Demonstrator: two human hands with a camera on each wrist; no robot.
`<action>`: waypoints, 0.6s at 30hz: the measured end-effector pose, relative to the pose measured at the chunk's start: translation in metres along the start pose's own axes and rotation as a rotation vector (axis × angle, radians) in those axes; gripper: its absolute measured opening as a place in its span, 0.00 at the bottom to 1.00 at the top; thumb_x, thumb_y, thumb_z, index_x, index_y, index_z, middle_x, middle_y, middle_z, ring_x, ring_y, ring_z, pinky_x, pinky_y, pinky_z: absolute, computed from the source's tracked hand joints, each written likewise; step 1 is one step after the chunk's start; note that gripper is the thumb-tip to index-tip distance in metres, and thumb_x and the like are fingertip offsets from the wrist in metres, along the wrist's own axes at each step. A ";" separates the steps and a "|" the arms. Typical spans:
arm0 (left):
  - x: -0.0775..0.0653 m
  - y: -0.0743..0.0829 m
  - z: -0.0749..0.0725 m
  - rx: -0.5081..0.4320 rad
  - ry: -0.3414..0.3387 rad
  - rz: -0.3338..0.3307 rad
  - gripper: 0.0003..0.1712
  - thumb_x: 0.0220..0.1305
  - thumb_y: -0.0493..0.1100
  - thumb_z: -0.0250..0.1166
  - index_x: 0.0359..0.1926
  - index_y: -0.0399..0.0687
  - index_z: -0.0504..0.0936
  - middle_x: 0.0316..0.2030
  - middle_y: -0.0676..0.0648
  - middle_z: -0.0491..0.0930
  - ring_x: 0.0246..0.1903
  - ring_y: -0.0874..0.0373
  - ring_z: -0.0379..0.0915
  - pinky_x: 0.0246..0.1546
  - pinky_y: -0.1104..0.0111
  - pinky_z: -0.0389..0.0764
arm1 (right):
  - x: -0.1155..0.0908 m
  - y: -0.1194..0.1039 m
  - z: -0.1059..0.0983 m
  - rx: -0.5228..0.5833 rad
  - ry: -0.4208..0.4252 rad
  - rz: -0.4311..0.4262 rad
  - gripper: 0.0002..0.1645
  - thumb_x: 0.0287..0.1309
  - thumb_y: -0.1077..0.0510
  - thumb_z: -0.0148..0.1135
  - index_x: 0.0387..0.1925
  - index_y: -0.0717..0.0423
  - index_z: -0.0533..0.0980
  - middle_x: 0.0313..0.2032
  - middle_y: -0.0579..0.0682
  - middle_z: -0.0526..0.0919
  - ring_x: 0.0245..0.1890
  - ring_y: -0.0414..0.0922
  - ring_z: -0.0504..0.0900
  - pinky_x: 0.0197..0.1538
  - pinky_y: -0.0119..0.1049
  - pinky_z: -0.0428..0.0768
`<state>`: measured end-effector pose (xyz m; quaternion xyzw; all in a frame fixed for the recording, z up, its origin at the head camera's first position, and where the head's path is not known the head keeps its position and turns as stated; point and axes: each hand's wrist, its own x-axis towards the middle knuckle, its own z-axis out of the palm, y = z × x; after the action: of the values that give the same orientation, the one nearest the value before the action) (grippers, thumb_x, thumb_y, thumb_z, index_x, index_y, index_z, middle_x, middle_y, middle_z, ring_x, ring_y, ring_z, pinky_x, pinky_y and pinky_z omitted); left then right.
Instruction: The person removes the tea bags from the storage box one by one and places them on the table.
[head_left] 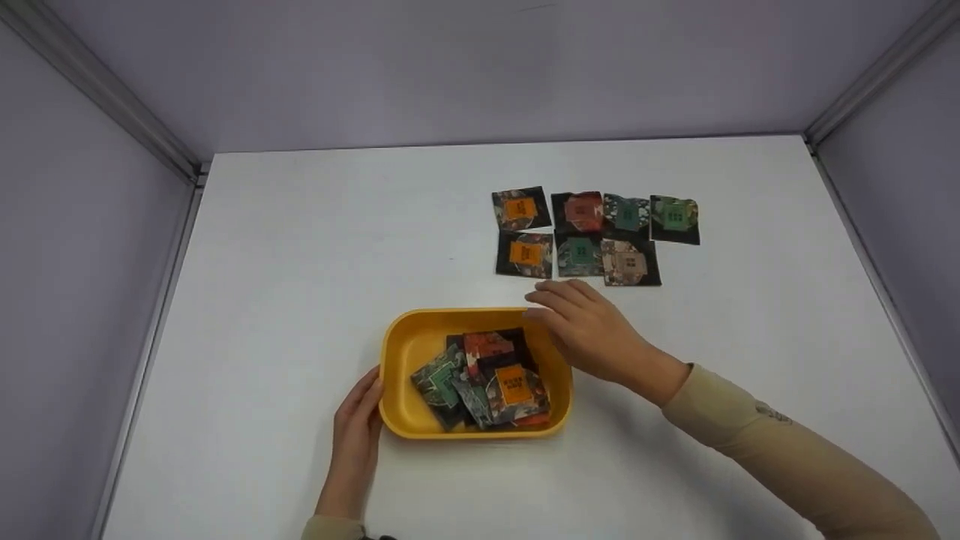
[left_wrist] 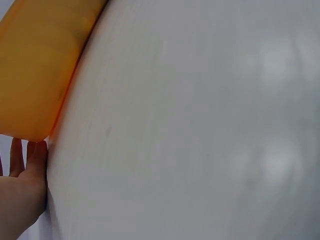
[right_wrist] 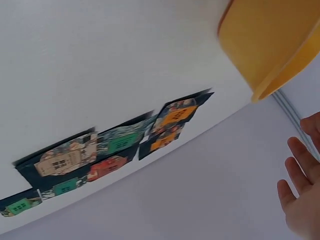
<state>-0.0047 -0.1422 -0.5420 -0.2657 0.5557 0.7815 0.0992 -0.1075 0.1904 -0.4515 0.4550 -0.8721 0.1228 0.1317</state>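
Note:
A yellow plastic bin [head_left: 405, 360] stands near the middle of the table with several dark printed packets [head_left: 514, 386] heaped inside. My left hand [head_left: 360, 424] rests its extended fingers against the bin's left end; in the left wrist view those fingers [left_wrist: 36, 157] touch the end wall without wrapping round it. Above the bin's far right corner is my right hand [head_left: 589, 326], its fingers loosely extended and nothing held. The right wrist view also shows this hand [right_wrist: 305, 195] apart from the bin. Beyond the bin, several square packets [head_left: 630, 262] lie flat in two rows.
The white table [head_left: 300, 247] runs back to a pale wall [head_left: 450, 75], with more panels on the left and right [head_left: 907, 142]. In the near row, a pinkish packet [right_wrist: 62, 157] sits beside a green-labelled one [right_wrist: 120, 142].

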 end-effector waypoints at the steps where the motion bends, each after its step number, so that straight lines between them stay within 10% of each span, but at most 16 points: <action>1: 0.000 0.000 0.000 -0.003 0.001 0.000 0.34 0.72 0.53 0.60 0.71 0.40 0.66 0.70 0.45 0.64 0.63 0.60 0.66 0.62 0.74 0.70 | 0.002 -0.004 0.000 0.008 -0.009 -0.017 0.20 0.58 0.65 0.68 0.52 0.55 0.77 0.56 0.53 0.80 0.60 0.50 0.74 0.66 0.46 0.72; 18: -0.002 -0.002 -0.001 0.014 -0.029 0.037 0.33 0.72 0.52 0.60 0.71 0.40 0.67 0.69 0.46 0.65 0.63 0.62 0.67 0.62 0.75 0.70 | 0.015 -0.050 0.003 -0.038 -0.350 -0.173 0.20 0.58 0.53 0.72 0.51 0.51 0.81 0.53 0.49 0.83 0.56 0.47 0.77 0.58 0.41 0.76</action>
<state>-0.0021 -0.1425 -0.5430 -0.2432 0.5645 0.7831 0.0944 -0.0742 0.1504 -0.4442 0.5401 -0.8415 0.0134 -0.0035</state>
